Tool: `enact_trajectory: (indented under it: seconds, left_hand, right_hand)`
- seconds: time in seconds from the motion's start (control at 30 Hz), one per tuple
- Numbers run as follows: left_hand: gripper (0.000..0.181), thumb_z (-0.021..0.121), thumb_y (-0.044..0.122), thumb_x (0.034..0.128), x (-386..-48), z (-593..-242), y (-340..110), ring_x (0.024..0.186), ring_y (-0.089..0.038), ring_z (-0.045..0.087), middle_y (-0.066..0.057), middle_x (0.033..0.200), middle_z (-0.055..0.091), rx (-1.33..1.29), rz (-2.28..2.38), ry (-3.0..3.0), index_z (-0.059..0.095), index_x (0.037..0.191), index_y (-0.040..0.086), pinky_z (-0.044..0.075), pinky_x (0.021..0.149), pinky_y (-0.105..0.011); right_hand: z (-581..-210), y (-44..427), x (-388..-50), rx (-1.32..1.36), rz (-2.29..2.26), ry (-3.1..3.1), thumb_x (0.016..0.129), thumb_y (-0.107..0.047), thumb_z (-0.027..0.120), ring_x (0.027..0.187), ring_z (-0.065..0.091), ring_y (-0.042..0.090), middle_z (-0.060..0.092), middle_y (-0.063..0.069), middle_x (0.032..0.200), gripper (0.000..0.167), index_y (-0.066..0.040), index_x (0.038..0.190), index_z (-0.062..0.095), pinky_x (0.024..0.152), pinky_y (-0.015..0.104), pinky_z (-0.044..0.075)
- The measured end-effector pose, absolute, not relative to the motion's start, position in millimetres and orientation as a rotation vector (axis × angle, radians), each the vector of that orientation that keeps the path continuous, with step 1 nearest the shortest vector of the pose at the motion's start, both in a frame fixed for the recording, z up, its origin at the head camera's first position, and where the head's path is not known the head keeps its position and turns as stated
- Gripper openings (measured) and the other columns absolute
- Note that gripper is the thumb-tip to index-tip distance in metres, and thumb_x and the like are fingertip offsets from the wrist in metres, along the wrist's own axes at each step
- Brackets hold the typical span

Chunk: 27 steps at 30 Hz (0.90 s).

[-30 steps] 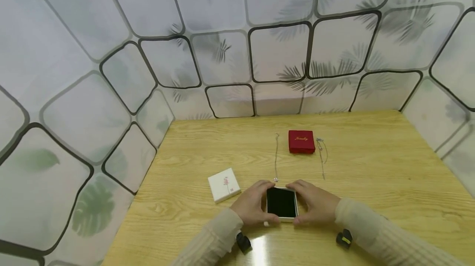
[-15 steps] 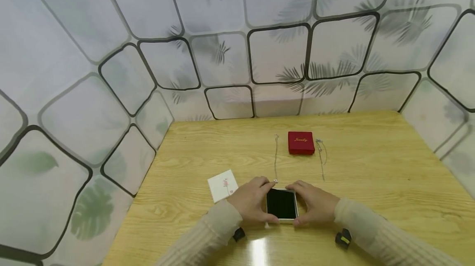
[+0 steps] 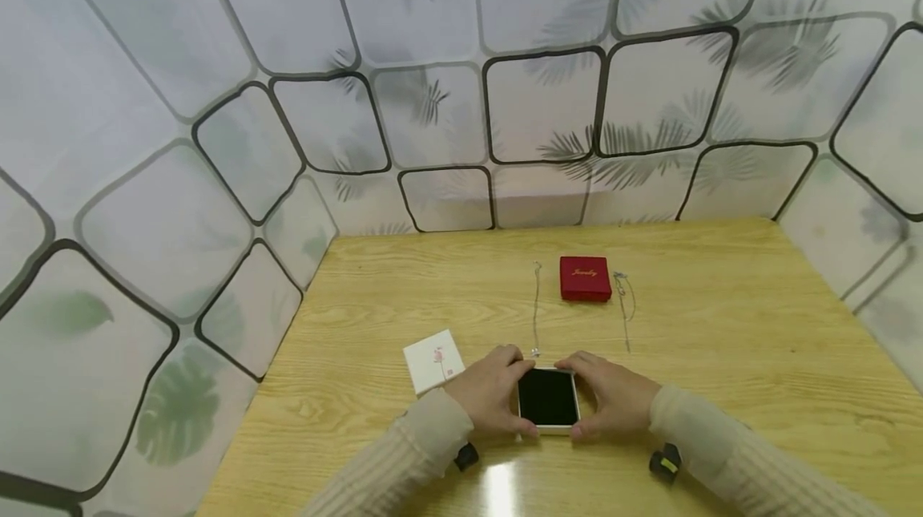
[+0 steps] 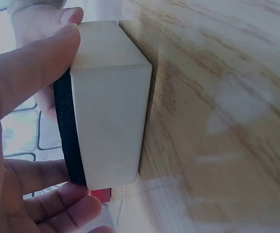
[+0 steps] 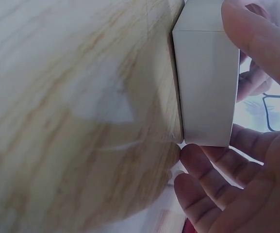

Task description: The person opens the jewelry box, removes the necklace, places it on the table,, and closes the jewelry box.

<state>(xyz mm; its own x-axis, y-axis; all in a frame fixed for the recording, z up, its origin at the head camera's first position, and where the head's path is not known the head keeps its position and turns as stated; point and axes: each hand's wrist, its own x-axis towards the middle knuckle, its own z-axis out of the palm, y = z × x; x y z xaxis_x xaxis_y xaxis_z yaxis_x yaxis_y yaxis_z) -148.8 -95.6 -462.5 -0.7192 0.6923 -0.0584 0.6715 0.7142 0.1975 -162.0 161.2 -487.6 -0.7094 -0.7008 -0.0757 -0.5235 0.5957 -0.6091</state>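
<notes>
A small white jewelry box sits on the wooden table between my two hands, lidless, with a black foam insert on top. My left hand grips its left side, thumb at the near corner and fingers at the far one. In the left wrist view, the foam's edge stands a little above the box wall. On the opposite side my right hand holds the box the same way, thumb near and fingers far. A white square lid with a pink flower print lies left of my left hand, one corner hidden behind it.
Beyond the box, a thin silver necklace lies stretched out. A red jewelry box stands further back, with a second necklace loosely bunched on its right. Patterned fabric walls enclose the table's back and sides.
My left wrist and forearm have shifted slightly left, so the hand now covers a corner of the flower-printed lid. The white box and my right hand stay in place.
</notes>
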Motion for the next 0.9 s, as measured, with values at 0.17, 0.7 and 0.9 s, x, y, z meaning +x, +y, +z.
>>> enact_trajectory:
  seconds: [0.17,0.7,0.9]
  left_hand:
    - [0.100,0.071,0.068,0.0700,-148.9,-463.5,-94.6,0.096,-0.007,0.041,0.001,0.118,0.046,1.100,0.261,2.793,0.045,0.143,0.005,0.043,0.076,-0.014]
    - [0.085,0.071,0.065,0.0732,-148.5,-468.7,-98.5,0.099,-0.007,0.043,0.003,0.117,0.046,1.136,0.375,2.832,0.051,0.135,0.010,0.044,0.081,-0.016]
    - [0.085,0.072,0.063,0.0732,-149.0,-468.5,-100.5,0.106,-0.007,0.046,0.004,0.122,0.047,1.111,0.434,2.821,0.049,0.137,0.011,0.045,0.089,-0.018]
  right_hand:
    - [-487.3,161.7,-163.0,-0.995,-0.828,2.502,0.068,-0.062,0.076,0.123,0.046,0.020,0.047,-0.004,0.132,0.092,-0.014,0.139,0.043,0.103,0.049,0.040]
    - [-489.6,162.2,-164.3,-1.013,-0.825,2.498,0.069,-0.061,0.077,0.120,0.047,0.017,0.047,-0.006,0.132,0.093,-0.014,0.141,0.041,0.103,0.049,0.040]
    - [-490.0,162.8,-165.2,-0.968,-0.847,2.491,0.069,-0.061,0.077,0.124,0.045,0.020,0.045,-0.002,0.137,0.100,-0.012,0.146,0.036,0.104,0.051,0.038]
